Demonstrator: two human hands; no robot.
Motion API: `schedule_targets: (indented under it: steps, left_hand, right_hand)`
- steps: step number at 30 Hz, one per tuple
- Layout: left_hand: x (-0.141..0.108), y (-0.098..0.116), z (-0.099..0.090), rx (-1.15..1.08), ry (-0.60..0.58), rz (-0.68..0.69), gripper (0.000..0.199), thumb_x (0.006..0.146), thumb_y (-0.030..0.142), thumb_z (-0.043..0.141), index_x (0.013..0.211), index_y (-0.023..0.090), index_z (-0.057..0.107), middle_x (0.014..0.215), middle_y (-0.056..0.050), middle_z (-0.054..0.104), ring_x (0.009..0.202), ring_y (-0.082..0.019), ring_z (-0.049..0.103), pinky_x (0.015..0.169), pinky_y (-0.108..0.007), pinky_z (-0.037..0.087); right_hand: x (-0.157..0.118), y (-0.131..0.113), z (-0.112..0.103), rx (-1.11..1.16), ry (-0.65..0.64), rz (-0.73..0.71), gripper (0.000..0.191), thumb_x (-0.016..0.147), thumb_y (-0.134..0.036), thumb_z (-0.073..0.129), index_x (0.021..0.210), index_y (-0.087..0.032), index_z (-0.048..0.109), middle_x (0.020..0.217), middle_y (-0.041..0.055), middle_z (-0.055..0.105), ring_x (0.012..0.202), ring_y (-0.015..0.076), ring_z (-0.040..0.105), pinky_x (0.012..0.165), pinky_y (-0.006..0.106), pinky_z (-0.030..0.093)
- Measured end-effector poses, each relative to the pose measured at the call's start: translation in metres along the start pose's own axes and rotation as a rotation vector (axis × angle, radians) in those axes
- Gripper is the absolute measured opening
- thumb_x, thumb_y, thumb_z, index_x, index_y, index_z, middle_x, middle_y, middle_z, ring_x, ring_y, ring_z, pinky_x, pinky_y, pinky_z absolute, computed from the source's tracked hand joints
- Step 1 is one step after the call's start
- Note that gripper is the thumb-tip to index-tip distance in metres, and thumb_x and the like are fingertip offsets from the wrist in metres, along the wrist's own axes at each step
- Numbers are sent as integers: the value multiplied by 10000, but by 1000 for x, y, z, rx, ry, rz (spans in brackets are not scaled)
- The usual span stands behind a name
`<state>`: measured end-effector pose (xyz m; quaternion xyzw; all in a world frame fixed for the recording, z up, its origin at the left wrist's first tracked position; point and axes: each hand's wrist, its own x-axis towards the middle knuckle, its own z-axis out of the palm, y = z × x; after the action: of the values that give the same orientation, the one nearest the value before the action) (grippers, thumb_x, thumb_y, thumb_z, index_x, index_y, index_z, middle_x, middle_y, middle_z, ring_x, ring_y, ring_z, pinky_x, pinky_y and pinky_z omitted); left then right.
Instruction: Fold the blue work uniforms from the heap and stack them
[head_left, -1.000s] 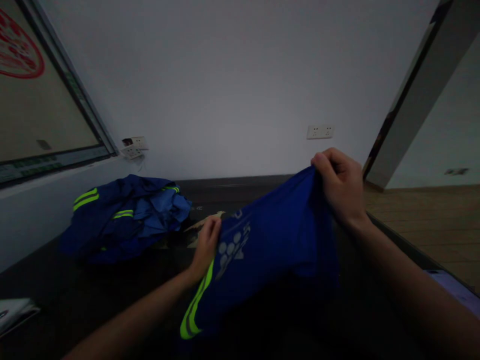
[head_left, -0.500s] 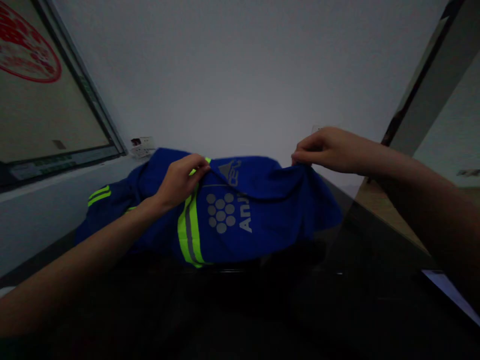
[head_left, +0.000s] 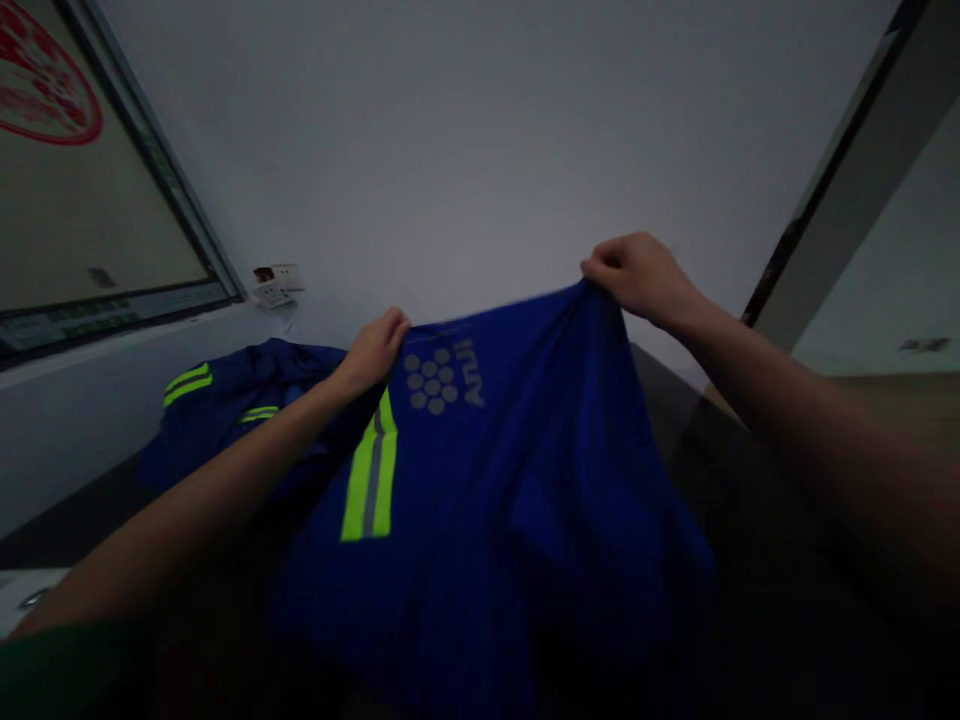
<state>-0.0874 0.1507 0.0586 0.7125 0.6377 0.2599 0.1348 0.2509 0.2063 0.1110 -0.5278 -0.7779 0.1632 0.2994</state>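
Blue and unfolded, the garment (head_left: pixel 450 470) hangs in front of the person, its upper edge drawn out between the left hand (head_left: pixel 375 348) and the right hand (head_left: pixel 637 275), both with fingers pinched together on it. Only the top is spread; below, it droops in loose creases, and the pile (head_left: pixel 232 385) beyond the left forearm lies crumpled.

Dim interior premises; whether home or office cannot be determined. A plain pale wall (head_left: pixel 450 150) stands beyond the left fingers (head_left: pixel 393 326) and right fingers (head_left: pixel 602 268). Wall sockets (head_left: pixel 285 277) and a window (head_left: pixel 112 230) with a red round emblem (head_left: pixel 56 80) lie leftward of them, brown flooring (head_left: pixel 934 393) rightward.
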Motion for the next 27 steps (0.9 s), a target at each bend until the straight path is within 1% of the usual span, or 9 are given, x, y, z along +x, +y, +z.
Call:
schedule_targets:
  steps: [3, 6, 8, 12, 16, 19, 22, 24, 27]
  left_hand:
    - [-12, -37, 28, -27, 22, -120, 261, 893, 392, 355, 746, 204, 463, 747, -36, 577, 759, -195, 560, 730, -332, 469]
    - [-32, -65, 42, -42, -222, -225, 287, 861, 432, 377, 798, 193, 522, 844, -67, 637, 846, -229, 598, 815, -359, 479]
    - [-54, -79, 44, -93, -388, -268, 367, 833, 498, 427, 938, 178, 572, 1000, -97, 669, 976, -259, 611, 901, -372, 465]
    - [-112, -99, 36, -235, -599, -254, 703, 753, 588, 583, 1314, 180, 465, 1394, -119, 512, 1269, -282, 482, 1050, -362, 387]
    - [-169, -98, 43, -181, -746, -332, 877, 660, 541, 719, 1404, 204, 397, 1445, -127, 459, 1316, -334, 427, 1095, -456, 329]
    - [-196, -70, 65, -167, -677, -356, 814, 605, 480, 780, 1322, 204, 509, 1368, -137, 536, 1271, -378, 460, 1085, -500, 320]
    - [-198, -30, 80, -508, -684, -340, 531, 766, 512, 650, 1215, 232, 605, 1232, -78, 641, 1142, -315, 579, 1010, -421, 428]
    - [-186, -12, 76, -741, -637, -402, 511, 801, 550, 602, 1197, 228, 616, 1148, -63, 679, 1062, -298, 624, 942, -405, 481]
    - [-163, -5, 56, -910, -341, -488, 695, 751, 616, 625, 1318, 232, 508, 1192, -80, 656, 1119, -305, 595, 951, -417, 477]
  right_hand:
    - [-14, 32, 32, -86, -98, 76, 316, 860, -358, 507, 604, -177, 549, 593, 35, 571, 662, 174, 555, 626, 290, 423]
    - [-46, 57, 69, -38, -429, 156, 270, 832, -407, 554, 725, -167, 616, 697, 66, 653, 708, 200, 604, 660, 298, 458]
    - [-75, 71, 87, 76, -542, 164, 322, 811, -457, 589, 928, -165, 658, 924, 107, 702, 852, 234, 645, 764, 335, 493]
    - [-137, 93, 94, 341, -687, 224, 645, 731, -511, 688, 1302, -248, 546, 1258, 98, 622, 1078, 270, 625, 939, 413, 486]
    - [-190, 90, 104, 570, -853, 287, 960, 628, -456, 788, 1462, -268, 351, 1435, 91, 477, 1222, 282, 541, 1053, 459, 408]
    - [-213, 65, 130, 682, -777, 327, 805, 710, -470, 727, 1420, -247, 421, 1439, 95, 473, 1298, 273, 469, 1115, 477, 321]
    - [-212, 34, 146, 844, -652, 393, 663, 742, -481, 682, 1326, -211, 523, 1360, 107, 553, 1268, 277, 502, 1098, 475, 355]
    - [-197, 18, 139, 886, -498, 420, 643, 717, -469, 696, 1291, -219, 552, 1329, 103, 580, 1249, 289, 519, 1073, 470, 394]
    - [-161, 0, 104, 839, -206, 352, 597, 732, -440, 682, 1295, -297, 543, 1316, 59, 593, 1241, 290, 526, 1041, 461, 439]
